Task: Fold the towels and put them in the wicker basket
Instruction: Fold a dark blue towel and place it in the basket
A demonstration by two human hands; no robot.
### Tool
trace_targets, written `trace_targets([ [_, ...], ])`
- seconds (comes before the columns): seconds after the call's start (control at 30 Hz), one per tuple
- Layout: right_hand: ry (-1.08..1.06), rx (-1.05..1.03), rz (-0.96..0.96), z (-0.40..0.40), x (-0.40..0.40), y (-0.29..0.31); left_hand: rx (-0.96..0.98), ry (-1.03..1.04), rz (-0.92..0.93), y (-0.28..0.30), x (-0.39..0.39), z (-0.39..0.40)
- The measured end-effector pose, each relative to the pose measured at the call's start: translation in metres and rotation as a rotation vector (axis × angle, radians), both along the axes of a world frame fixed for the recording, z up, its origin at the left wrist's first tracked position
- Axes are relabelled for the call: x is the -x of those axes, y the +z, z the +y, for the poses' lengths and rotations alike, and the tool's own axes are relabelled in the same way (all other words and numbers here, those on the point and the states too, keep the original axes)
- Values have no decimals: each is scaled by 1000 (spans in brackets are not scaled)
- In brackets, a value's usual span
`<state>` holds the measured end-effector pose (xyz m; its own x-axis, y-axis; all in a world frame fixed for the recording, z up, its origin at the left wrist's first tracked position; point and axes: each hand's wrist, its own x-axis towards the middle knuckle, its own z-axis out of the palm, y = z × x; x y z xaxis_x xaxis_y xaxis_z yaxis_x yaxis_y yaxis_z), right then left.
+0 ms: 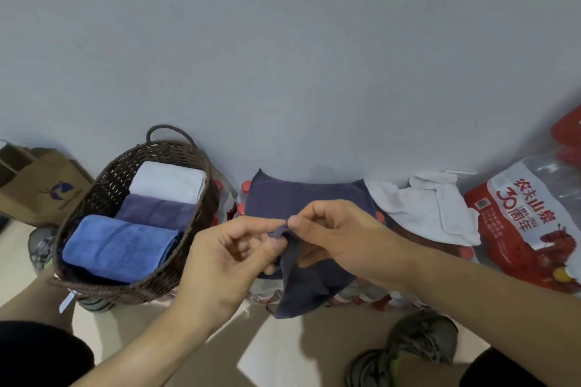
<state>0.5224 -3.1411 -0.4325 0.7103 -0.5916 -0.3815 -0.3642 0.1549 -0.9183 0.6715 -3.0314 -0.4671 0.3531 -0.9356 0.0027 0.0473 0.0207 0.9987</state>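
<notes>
Plain grey wall (283, 41) above pale tiled floor (283, 355).

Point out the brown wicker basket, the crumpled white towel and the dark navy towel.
Brown wicker basket (201, 217): head view, right wall.
Crumpled white towel (421, 207): head view, middle of the heap.
Dark navy towel (308, 198): head view, flat far part.

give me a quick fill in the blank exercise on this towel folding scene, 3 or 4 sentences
1. The basket holds ____ folded towels.
2. Both hands, left and right, pinch a corner of the ____ towel.
3. The folded towel deepest in the basket, nearest the wall, is ____.
4. The white towel outside the basket lies crumpled to the ____ of the towel being handled.

Missing words: three; dark blue; white; right
</notes>
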Motion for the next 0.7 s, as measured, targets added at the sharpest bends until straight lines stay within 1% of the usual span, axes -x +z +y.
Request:
trace_targets([
  [0.13, 1, -16, -45, -4, 5, 6, 74, 70, -321, -2, -7, -3],
  [0.17, 1, -16, -49, -4, 6, 7, 97, 67, -379, -2, -8, -4],
  [0.2, -5, -12, -51, -5, 6, 9, 113, 49, -391, -2, -9, -6],
  [0.27, -25, -38, -68, -8, 6, 12, 103, -5, -295, 1, -8, -9],
  [0.33, 9, -93, -87, -14, 5, 18, 91, -20, -188, 3, -5, -13],
  [0.47, 221, -153, -32, -37, 14, 31, 142, 7, -136, 2, -1, -21],
  [0.53, 369, -125, 69, -50, 23, 35, 137, 61, -124, 1, -3, -24],
  [0.63, 597, -9, 261, -67, 37, 31, 97, 157, -137, -3, -9, -27],
  [0.7, 698, -47, 335, -76, 45, 25, 62, 197, -161, -7, -13, -27],
])
